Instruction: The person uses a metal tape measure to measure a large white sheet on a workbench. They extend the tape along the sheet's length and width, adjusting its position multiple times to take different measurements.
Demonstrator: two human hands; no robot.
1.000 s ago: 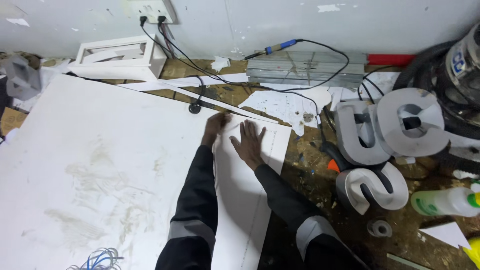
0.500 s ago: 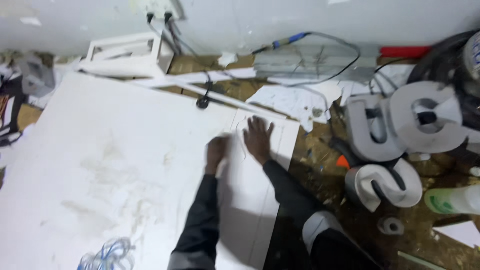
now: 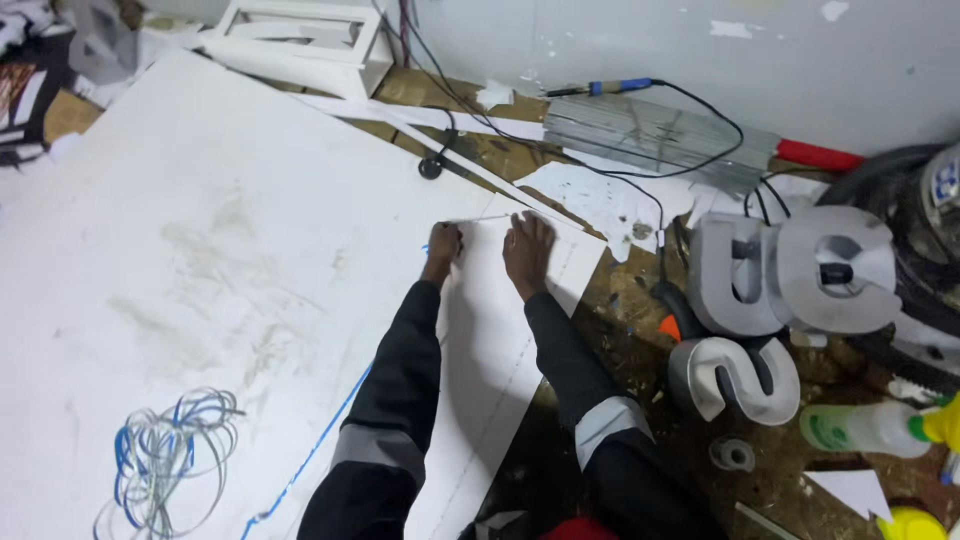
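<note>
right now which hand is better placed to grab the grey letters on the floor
Right, probably. The right hand lies flat on the white sheet, on the side facing the grey letters. The left hand sits farther from them, curled at the sheet's left edge.

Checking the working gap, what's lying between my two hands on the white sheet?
In the head view, only bare white sheet lies between the left hand and right hand.
</note>
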